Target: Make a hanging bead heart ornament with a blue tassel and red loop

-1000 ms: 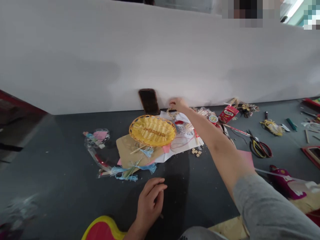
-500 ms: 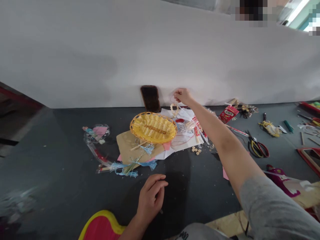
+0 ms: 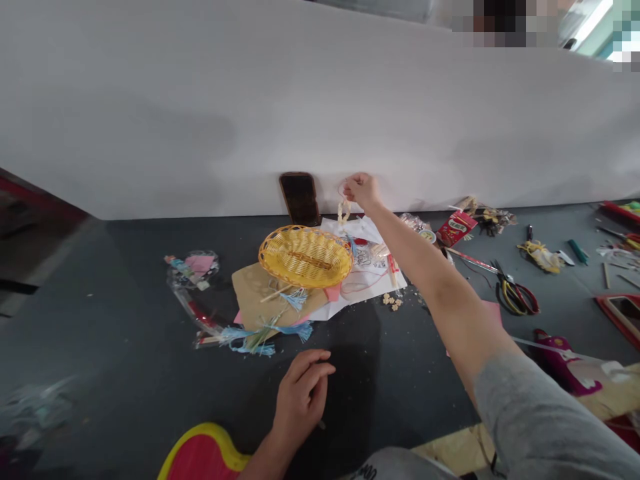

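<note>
My right hand is raised by the white wall, its fingers pinched on a thin reddish string. From the string hangs a loop of small pale beads, above white paper. Resting on the dark table near its front edge, my left hand has its fingers curled but apart, with nothing visible in them. Between the hands, a yellow woven basket lies on brown paper. Blue tassels spread in front of it. Small flower-shaped wooden pieces lie right of the basket.
A phone leans on the wall. Pliers, a red packet and a purple glue gun lie to the right. A plastic-wrapped bundle is at the left. A red-and-yellow object sits at the front edge.
My right hand has moved slightly left and up, carrying the hanging bead loop with it. My left hand has stayed in nearly the same place.
</note>
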Motion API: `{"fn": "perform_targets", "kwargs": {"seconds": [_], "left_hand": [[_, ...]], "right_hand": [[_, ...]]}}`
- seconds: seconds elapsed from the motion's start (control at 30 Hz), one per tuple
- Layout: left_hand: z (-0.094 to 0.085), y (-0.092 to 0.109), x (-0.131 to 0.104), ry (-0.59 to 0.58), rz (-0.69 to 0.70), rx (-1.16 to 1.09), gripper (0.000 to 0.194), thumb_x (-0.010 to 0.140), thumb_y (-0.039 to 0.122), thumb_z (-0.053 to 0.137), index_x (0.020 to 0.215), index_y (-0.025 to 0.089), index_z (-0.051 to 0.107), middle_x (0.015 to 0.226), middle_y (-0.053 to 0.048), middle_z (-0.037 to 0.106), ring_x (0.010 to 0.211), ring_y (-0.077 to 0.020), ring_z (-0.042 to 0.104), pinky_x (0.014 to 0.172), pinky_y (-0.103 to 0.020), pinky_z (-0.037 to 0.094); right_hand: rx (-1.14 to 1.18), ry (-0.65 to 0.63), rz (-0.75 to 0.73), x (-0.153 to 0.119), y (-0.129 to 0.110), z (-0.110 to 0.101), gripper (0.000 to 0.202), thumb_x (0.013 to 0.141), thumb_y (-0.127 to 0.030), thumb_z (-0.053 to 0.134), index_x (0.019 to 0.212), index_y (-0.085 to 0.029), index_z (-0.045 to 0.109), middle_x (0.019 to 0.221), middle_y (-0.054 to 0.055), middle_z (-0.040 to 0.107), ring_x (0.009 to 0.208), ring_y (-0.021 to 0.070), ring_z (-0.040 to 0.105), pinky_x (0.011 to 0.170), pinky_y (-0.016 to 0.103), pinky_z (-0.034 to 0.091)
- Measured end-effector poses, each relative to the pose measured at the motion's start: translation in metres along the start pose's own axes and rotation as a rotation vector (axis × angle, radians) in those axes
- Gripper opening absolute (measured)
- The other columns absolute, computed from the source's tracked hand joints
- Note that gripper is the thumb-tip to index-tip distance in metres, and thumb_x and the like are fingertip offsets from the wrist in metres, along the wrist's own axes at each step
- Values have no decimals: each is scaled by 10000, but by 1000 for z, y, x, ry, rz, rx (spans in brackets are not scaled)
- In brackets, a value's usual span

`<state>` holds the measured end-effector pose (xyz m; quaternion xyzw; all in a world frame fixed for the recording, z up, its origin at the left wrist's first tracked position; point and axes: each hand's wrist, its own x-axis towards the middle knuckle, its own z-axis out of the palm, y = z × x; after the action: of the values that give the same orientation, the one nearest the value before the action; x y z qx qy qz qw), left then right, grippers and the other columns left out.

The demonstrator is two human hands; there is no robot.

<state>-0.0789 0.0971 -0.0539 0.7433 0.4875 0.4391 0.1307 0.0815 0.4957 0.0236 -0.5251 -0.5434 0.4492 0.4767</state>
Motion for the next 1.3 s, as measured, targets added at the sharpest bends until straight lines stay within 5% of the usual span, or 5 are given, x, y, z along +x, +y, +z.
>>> {"fn": "perform_targets", "kwargs": {"seconds": [0.53, 0.77, 0.9, 1.13, 1.3], "left_hand": [[-1, 2, 3, -5, 3, 5, 231, 864, 23, 528, 868, 209, 664, 974, -61, 691, 889, -139, 693, 776, -239, 577], [0, 3, 3, 3, 6, -7, 226, 862, 24, 538, 869, 210, 665, 969, -58, 690, 893, -137, 692, 787, -236, 577], [0, 3, 3, -12, 8, -14, 228, 865, 25, 533, 876, 212, 664, 971, -60, 689, 892, -140, 694, 782, -241, 582], [0, 2, 3, -10, 0, 0, 220, 864, 31, 538, 867, 210, 665, 966, -62, 692, 888, -147, 697, 771, -254, 590], [-1, 3, 4, 0, -3, 4, 226, 861, 35, 534, 853, 211, 676, 948, -60, 704, 874, -153, 704, 768, -263, 594]], "right_hand": [[-181, -90, -146, 15, 21, 3, 106, 872, -130, 570, 790, -195, 554, 683, -31, 609, 582, 81, 597, 610, 223, 561], [-404, -14, -227, 9, 22, -33, 195, 925, -150, 413, 976, -203, 593, 886, 32, 670, 807, 146, 660, 777, 318, 583], [-604, -29, -241, -9, 36, -53, 226, 840, -83, 505, 973, -186, 657, 1037, 89, 699, 1000, 228, 642, 977, 422, 508], [-779, -92, -237, -23, 49, -40, 270, 816, -78, 551, 1009, -175, 713, 1124, 112, 703, 1070, 256, 613, 1009, 406, 467], [-745, -97, -290, -19, 36, -44, 152, 798, -105, 621, 884, -193, 710, 973, 64, 719, 1001, 236, 617, 977, 384, 478]]}}
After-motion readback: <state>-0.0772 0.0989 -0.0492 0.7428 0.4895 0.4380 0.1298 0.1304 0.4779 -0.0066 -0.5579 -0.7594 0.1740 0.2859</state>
